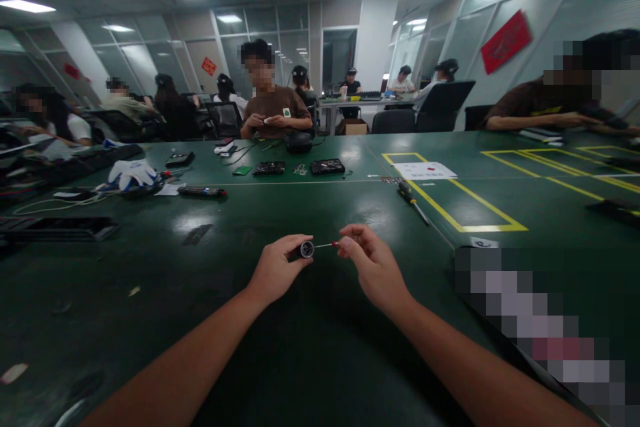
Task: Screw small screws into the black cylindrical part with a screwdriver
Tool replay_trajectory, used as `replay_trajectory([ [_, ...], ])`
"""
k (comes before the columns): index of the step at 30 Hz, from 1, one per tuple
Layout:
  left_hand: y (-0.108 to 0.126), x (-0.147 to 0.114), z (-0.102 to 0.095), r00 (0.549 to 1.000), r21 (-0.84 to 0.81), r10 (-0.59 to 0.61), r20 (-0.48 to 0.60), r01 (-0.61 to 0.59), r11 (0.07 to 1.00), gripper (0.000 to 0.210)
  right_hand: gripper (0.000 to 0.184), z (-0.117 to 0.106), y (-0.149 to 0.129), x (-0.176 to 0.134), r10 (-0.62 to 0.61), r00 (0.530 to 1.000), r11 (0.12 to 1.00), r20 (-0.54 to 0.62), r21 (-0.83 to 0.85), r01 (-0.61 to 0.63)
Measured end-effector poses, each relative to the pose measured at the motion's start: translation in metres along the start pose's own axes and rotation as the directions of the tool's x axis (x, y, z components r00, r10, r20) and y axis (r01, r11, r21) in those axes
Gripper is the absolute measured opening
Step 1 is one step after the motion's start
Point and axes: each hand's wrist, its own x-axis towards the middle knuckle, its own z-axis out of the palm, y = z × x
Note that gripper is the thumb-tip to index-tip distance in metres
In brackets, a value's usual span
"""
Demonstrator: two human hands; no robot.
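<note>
Between the thumb and fingers of my left hand [277,270] is a small dark cylindrical part [307,250], its round, light-rimmed open end facing me. What lies inside that end is too small to make out. My right hand [374,265] pinches a slim screwdriver [326,245] by its red end. The thin metal shaft points left at the cylindrical part, and its tip is at or very near the rim; contact cannot be told. Both hands are above the green table [320,347], close together in the middle.
A larger black-and-yellow screwdriver [414,203] lies ahead to the right, beside a yellow taped outline [467,203]. Opened black devices [327,166], white-blue gloves [133,173] and a dark pen-like tool [203,192] lie farther off. A co-worker [275,107] sits opposite, others around.
</note>
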Motion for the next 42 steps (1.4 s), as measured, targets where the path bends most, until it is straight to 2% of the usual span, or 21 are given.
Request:
replay_trajectory([
  [5, 0.007, 0.0, -0.002, 0.999, 0.015, 0.012, 0.037, -0.013, 1.0, 0.041, 0.024, 0.001, 0.01, 0.005, 0.042, 0.999, 0.996, -0.034, 0.074, -0.039],
  [7, 0.01, 0.0, -0.003, 0.999, 0.03, 0.023, 0.043, -0.025, 0.999, 0.041, 0.026, -0.001, 0.014, 0.007, 0.095, 0.993, 0.987, -0.066, 0.134, -0.085],
  [10, 0.011, 0.001, -0.003, 0.998, 0.047, 0.043, 0.034, -0.044, 0.998, 0.041, 0.029, -0.004, 0.017, 0.013, 0.295, 0.954, 0.894, -0.052, 0.367, -0.257],
  [12, 0.009, 0.001, -0.002, 0.999, 0.041, 0.046, 0.015, -0.046, 0.998, 0.041, 0.03, -0.006, 0.018, 0.015, 0.374, 0.927, 0.821, -0.034, 0.478, -0.313],
  [14, 0.007, 0.001, -0.001, 1.0, 0.02, 0.028, -0.002, -0.028, 0.999, 0.041, 0.03, -0.006, 0.018, 0.016, 0.344, 0.936, 0.84, -0.078, 0.472, -0.269],
  [18, 0.004, 0.001, 0.001, 0.999, -0.048, -0.044, -0.016, 0.043, 0.998, 0.041, 0.034, -0.002, 0.019, 0.013, 0.184, 0.972, 0.949, -0.15, 0.286, -0.135],
  [22, 0.006, 0.001, 0.002, 0.997, -0.103, -0.073, -0.017, 0.071, 0.992, 0.042, 0.035, 0.0, 0.018, 0.009, 0.111, 0.984, 0.985, -0.139, 0.144, -0.091],
  [25, 0.009, 0.001, 0.001, 0.995, -0.122, -0.101, -0.015, 0.098, 0.988, 0.042, 0.033, -0.001, 0.017, 0.009, 0.081, 0.99, 0.991, -0.115, 0.111, -0.069],
  [28, 0.011, 0.001, 0.001, 0.993, -0.135, -0.119, -0.023, 0.115, 0.984, 0.043, 0.03, -0.003, 0.016, 0.011, 0.19, 0.976, 0.953, -0.106, 0.26, -0.157],
  [32, 0.011, 0.001, 0.001, 0.992, -0.128, -0.121, -0.026, 0.117, 0.985, 0.043, 0.027, -0.007, 0.02, 0.017, 0.457, 0.886, 0.762, -0.073, 0.545, -0.349],
  [34, 0.011, 0.001, 0.0, 0.993, -0.121, -0.115, -0.018, 0.112, 0.986, 0.043, 0.026, -0.008, 0.022, 0.018, 0.495, 0.866, 0.727, -0.073, 0.581, -0.366],
  [37, 0.012, 0.001, 0.0, 0.993, -0.115, -0.118, -0.013, 0.116, 0.987, 0.043, 0.026, -0.006, 0.023, 0.017, 0.398, 0.913, 0.81, -0.092, 0.504, -0.302],
  [40, 0.013, 0.001, 0.001, 0.992, -0.121, -0.124, -0.019, 0.12, 0.985, 0.043, 0.03, -0.001, 0.021, 0.013, 0.257, 0.96, 0.92, -0.114, 0.334, -0.206],
  [42, 0.012, 0.002, 0.001, 0.993, -0.125, -0.12, -0.021, 0.117, 0.985, 0.043, 0.031, 0.001, 0.02, 0.011, 0.178, 0.978, 0.961, -0.112, 0.235, -0.148],
])
